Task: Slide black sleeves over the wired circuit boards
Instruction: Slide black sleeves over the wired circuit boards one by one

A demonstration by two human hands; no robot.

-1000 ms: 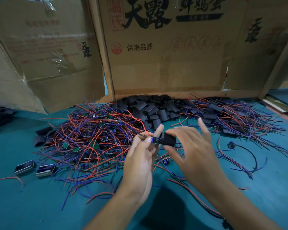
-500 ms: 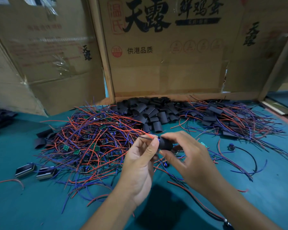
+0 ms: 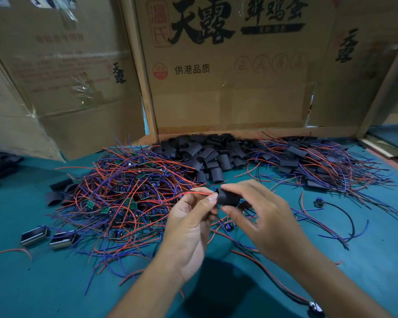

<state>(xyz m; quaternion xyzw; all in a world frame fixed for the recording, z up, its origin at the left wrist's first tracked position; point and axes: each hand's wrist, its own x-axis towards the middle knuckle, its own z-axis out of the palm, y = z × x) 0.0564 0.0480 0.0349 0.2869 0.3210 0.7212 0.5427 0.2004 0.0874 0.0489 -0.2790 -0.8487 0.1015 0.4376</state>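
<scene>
Both hands raised over the teal table (image 3: pixel 365 260), meeting at centre. Right hand (image 3: pixel 267 219) pinches a black sleeve (image 3: pixel 226 198) between thumb and forefinger, fingers curled round it. Left hand (image 3: pixel 189 228) pinches the red wire (image 3: pixel 198 193) just left of the sleeve's mouth, thumb tip touching the sleeve's end. The board on that wire is not visible — inside the sleeve or behind the fingers, cannot tell which.

Left of the hands: tangled pile of wired circuit boards (image 3: pixel 124 193), red and blue leads, small green boards showing through. Behind the hands, against the cardboard box (image 3: pixel 228 99): heap of loose black sleeves (image 3: pixel 207 154). Right of that heap — a second spread of wires with sleeves on them (image 3: pixel 313 166). Two metal-edged clips (image 3: pixel 48 237) lie on the table near the left edge, side by side.
</scene>
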